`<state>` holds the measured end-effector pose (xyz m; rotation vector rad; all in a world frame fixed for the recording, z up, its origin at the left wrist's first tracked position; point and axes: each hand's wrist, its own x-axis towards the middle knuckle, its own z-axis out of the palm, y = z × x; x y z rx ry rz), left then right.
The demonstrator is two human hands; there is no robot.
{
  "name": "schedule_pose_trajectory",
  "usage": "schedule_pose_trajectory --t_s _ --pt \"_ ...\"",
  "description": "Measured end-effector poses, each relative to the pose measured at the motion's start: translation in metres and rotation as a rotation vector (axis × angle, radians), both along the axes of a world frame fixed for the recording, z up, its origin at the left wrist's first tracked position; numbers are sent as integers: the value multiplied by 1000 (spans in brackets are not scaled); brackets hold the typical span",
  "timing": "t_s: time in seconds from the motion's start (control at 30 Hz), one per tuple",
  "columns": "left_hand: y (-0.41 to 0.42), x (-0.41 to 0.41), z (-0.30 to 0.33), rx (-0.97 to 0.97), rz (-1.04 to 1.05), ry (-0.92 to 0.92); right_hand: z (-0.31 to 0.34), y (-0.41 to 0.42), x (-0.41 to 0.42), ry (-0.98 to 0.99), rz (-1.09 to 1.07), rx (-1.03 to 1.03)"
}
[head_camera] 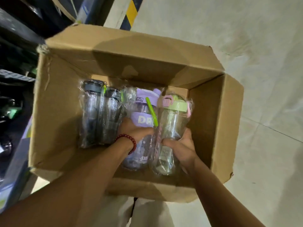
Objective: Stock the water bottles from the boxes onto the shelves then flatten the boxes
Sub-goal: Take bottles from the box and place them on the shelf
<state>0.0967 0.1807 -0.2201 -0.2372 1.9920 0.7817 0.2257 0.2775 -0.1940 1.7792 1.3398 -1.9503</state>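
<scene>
An open cardboard box (pixel 62 99) stands on the floor below me, flaps spread. Inside lie several plastic-wrapped water bottles. Two dark grey-lidded bottles (pixel 98 115) rest side by side at the left. My left hand (pixel 132 130), with a red bead bracelet on the wrist, grips the middle of a purple bottle (pixel 144 105) with a green strap. My right hand (pixel 182 145) is wrapped around the lower body of a clear bottle with a green lid (pixel 173 115) and a pink handle. Both held bottles lie inside the box.
Dark shelving (pixel 14 66) with black items and a blue frame runs along the left edge. A yellow-and-black striped post (pixel 131 12) stands beyond the box. Pale concrete floor (pixel 265 79) stretches to the right. My light trousers (pixel 147 213) show at the bottom.
</scene>
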Motion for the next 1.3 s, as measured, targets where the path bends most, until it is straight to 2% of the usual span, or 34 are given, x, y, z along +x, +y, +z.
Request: schedule_pose_trajectory --t_s 0.23,0.43,0.7,0.9,1.1,1.3 --pt "-24 -38 140 149 151 65 138 0 -29 -15 99 52" --pt "-39 -67 267 258 282 100 267 -3 -49 75 155 119" --pt "-56 -97 450 469 290 224 437 4 -84 245 298 294" --pt "-87 -115 565 639 262 372 536 0 -112 411 385 369" --pt "-125 -94 630 699 400 504 596 -15 -129 593 532 377" --pt "-173 -51 671 740 551 631 634 -44 -138 731 730 267"
